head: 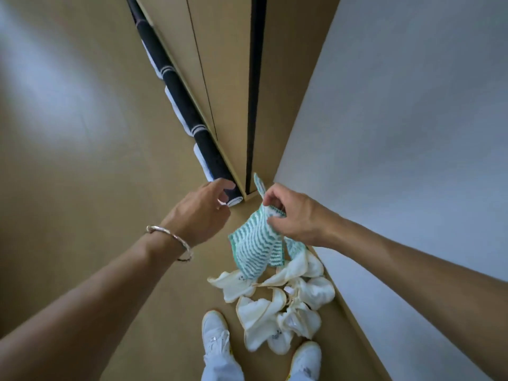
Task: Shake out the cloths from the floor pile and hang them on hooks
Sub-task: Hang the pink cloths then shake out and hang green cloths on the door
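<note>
My right hand (291, 215) pinches the top of a green-and-white zigzag cloth (254, 247); its hanging loop sticks up above my fingers and the rest hangs down. My left hand (203, 213), fingers relaxed and empty, reaches toward the near end of a long black hook rail (176, 89) mounted on the wooden wall. On the floor below lies a pile of several cream-white cloths (277, 306). White pieces hang along the rail's left side, partly hidden behind it.
My two white shoes (217, 336) stand beside the pile on the tan floor. A grey-white wall (412, 133) rises at right, meeting wooden panels (225, 78) with a dark vertical gap in the corner.
</note>
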`<control>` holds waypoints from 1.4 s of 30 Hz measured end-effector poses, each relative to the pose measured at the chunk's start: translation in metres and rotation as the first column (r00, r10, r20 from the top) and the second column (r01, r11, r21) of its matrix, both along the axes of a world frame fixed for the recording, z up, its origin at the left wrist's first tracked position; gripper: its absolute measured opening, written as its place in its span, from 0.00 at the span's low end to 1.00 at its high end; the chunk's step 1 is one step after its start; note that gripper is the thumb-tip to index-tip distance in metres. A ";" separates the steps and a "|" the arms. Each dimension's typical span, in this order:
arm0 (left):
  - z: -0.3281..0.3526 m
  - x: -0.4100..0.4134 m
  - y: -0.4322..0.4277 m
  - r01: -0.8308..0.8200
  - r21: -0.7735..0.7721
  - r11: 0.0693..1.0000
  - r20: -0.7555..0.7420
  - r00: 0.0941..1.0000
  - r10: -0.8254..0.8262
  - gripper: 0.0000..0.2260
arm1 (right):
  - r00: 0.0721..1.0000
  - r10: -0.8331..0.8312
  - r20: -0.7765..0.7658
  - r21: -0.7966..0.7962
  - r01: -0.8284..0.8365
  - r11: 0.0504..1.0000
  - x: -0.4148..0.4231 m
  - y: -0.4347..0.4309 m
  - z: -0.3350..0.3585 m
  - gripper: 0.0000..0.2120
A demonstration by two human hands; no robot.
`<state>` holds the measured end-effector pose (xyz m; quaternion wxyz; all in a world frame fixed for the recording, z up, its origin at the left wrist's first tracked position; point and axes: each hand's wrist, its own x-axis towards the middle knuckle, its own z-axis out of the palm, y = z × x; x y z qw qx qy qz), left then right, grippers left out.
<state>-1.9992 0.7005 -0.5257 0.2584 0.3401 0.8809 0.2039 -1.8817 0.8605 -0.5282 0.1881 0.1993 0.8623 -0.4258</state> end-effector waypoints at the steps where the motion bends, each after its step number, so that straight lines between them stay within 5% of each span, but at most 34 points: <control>1: 0.037 0.000 0.009 0.040 0.012 0.999 0.000 0.999 -0.040 0.19 | 1.000 0.028 0.011 0.024 -0.028 0.999 0.003 0.009 0.036 0.10; 9: 0.283 0.076 0.074 0.265 0.132 0.955 -0.073 0.963 -0.258 0.20 | 0.997 0.060 -0.048 0.172 -0.050 0.984 0.053 0.037 0.296 0.16; 13: 0.358 0.102 0.090 0.359 0.061 0.931 -0.167 0.923 -0.345 0.11 | 0.980 0.061 -0.190 0.252 -0.011 0.968 0.088 0.048 0.390 0.12; 18: 0.420 0.124 0.105 0.442 0.064 0.895 -0.316 0.859 -0.402 0.06 | 0.951 -0.040 -0.308 0.345 0.151 0.926 0.141 0.056 0.457 0.10; 22: 0.445 0.146 0.109 0.595 0.065 0.801 -0.363 0.762 -0.536 0.02 | 0.957 -0.188 -0.221 0.393 0.264 0.881 0.188 0.044 0.469 0.11; 30: 0.430 0.182 0.100 0.863 0.027 0.504 -0.370 0.477 -0.797 0.08 | 0.888 -0.459 -0.007 0.568 0.381 0.729 0.258 -0.035 0.451 0.12; 38: 0.419 0.296 0.070 1.000 0.013 -0.006 -0.293 -0.002 -0.956 0.06 | 0.594 -0.798 0.099 0.550 0.636 0.541 0.370 -0.160 0.441 0.11; 42: 0.424 0.373 0.031 0.967 0.035 -0.251 -0.314 -0.228 -0.922 0.08 | 0.407 -0.910 0.085 0.596 0.711 0.373 0.439 -0.235 0.454 0.21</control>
